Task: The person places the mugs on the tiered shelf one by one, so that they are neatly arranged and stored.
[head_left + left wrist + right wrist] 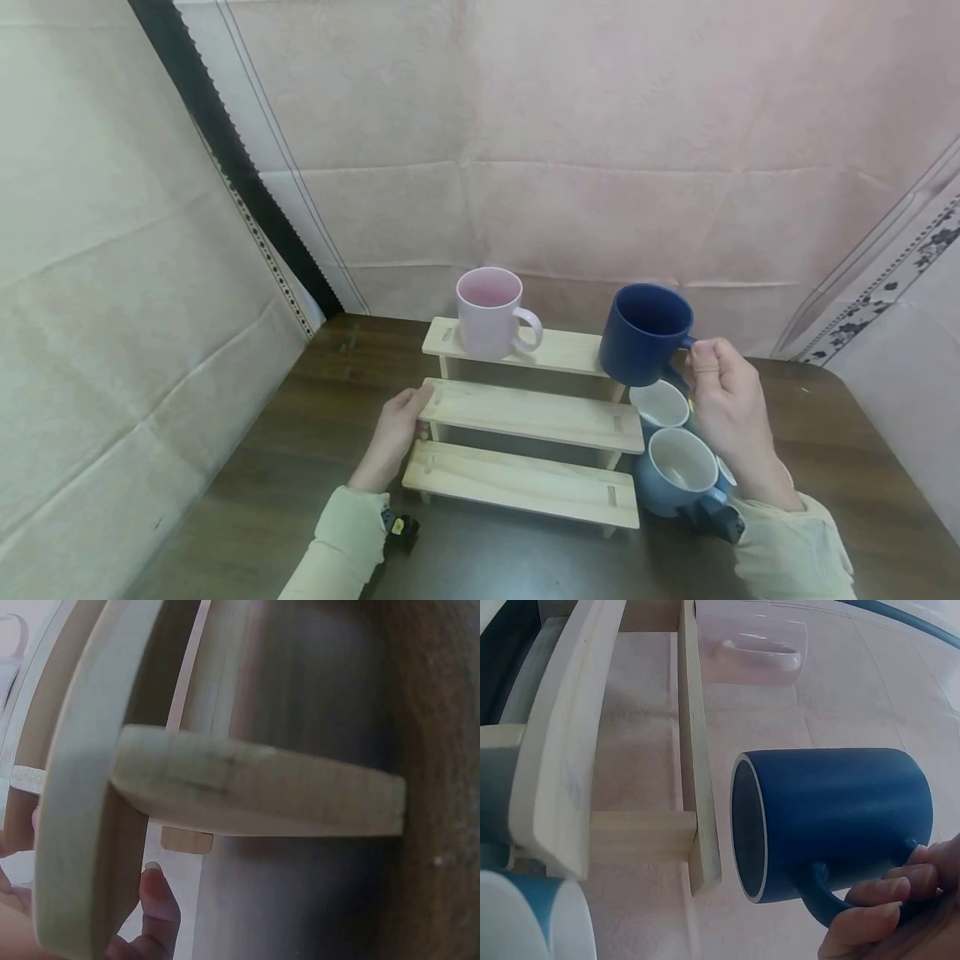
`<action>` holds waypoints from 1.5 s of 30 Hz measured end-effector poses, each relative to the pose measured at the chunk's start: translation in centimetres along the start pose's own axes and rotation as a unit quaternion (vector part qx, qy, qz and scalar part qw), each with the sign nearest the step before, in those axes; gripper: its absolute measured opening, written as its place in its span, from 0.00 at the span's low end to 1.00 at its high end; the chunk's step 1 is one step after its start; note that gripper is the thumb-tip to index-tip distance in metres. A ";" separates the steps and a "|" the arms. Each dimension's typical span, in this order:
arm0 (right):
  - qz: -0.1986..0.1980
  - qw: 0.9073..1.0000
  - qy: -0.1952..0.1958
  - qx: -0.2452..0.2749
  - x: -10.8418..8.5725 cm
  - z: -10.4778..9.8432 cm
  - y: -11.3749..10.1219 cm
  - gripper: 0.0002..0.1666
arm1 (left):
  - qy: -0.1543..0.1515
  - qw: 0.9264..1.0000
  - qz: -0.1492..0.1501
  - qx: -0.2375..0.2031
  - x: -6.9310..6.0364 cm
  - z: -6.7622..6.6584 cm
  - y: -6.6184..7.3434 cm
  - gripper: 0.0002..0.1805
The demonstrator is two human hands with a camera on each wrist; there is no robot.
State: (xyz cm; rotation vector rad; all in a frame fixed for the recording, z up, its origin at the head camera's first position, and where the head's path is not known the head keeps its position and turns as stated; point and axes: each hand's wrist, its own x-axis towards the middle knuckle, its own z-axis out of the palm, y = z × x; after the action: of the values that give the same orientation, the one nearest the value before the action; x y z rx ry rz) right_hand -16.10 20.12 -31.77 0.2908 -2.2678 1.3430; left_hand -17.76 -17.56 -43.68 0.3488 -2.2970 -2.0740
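A dark blue mug hangs upright over the right end of the three-tier wooden shelf — in the right wrist view a slim gap parts its base from the top board. The right hand holds it by the handle, fingers curled round. The left hand grips the left end of the shelf's middle board, thumb above and fingers below.

A pink mug takes up the shelf's top left, its handle pointing right. Close by the shelf's right end, beneath the right hand, crowd light blue mugs with white insides — the front one is clearest, others partly hidden. Under the shelf is a dark wooden table; behind it hangs a pale cloth.
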 end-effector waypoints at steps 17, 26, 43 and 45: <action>0.029 0.999 -0.006 -0.029 1.6 2.0 0.0 0.24 | 0.007 1.000 0.007 0.012 0.1 0.2 0.3 0.22; 0.027 1.000 -0.007 -0.008 2.3 2.9 0.4 0.21 | 0.009 1.000 0.005 0.014 0.2 0.2 0.3 0.23; 0.029 0.999 -0.012 -0.019 2.4 4.0 -0.2 0.24 | 0.008 1.000 0.001 0.013 0.1 0.0 0.0 0.24; 0.029 0.999 -0.014 -0.020 2.5 4.2 -0.2 0.24 | 0.008 1.000 0.001 0.013 0.1 0.0 -0.1 0.24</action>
State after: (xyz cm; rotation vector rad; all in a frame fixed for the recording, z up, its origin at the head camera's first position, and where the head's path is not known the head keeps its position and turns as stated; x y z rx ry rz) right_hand -19.37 16.50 -32.01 0.2321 -2.3398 1.3274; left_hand -17.81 -17.53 -43.78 0.3622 -2.3175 -2.0340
